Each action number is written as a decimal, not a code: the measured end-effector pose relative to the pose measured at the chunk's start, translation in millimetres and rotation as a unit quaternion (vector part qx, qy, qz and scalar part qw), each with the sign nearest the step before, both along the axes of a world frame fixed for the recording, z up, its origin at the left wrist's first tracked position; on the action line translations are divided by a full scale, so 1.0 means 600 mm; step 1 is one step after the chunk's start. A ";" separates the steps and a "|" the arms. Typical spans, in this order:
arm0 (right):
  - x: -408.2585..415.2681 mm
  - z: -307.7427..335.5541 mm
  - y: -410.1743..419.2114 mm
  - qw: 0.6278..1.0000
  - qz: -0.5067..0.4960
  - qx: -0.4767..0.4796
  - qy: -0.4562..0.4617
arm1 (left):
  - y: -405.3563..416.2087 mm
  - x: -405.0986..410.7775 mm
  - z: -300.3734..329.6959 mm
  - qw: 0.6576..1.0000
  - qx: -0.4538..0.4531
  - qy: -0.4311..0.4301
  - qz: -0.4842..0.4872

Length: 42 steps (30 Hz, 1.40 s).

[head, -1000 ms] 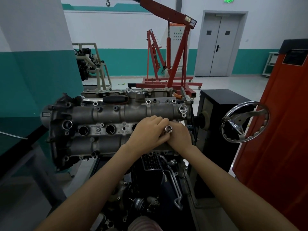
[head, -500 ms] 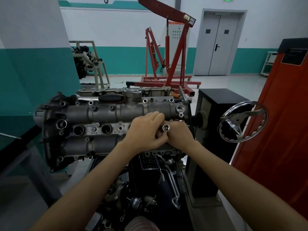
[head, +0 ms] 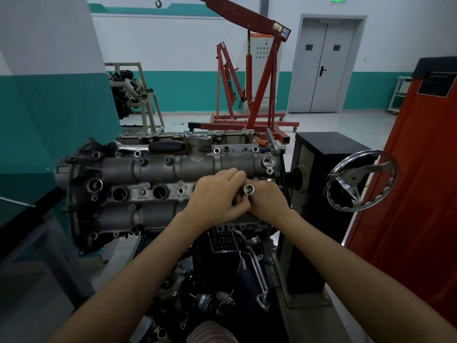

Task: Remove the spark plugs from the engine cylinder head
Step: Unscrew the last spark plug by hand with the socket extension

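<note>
Both hands, left [head: 215,199] and right [head: 268,200], grip a socket [head: 248,188] over the cylinder head [head: 153,169].

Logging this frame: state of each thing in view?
Left hand: curled round the socket, over the engine.
Right hand: beside it, also gripping the socket.
Socket: held, open end toward camera.
Engine: on stand, two plug holes open.
Handwheel: untouched.
Double door: closed.
</note>
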State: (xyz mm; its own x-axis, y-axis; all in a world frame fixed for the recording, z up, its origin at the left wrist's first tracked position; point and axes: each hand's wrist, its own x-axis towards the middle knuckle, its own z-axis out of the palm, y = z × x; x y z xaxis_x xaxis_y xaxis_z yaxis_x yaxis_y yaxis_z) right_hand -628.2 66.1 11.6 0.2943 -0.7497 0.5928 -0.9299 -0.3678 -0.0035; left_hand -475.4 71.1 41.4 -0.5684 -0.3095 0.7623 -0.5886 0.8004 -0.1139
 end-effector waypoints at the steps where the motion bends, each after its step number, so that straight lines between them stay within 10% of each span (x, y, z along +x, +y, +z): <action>1: 0.001 0.000 0.002 1.000 0.006 -0.002 -0.014 | -0.002 -0.001 -0.001 1.000 -0.010 -0.002 0.005; 42: 0.011 0.006 0.007 0.998 0.009 -0.037 -0.042 | -0.062 -0.007 -0.023 0.990 -0.020 0.035 -0.135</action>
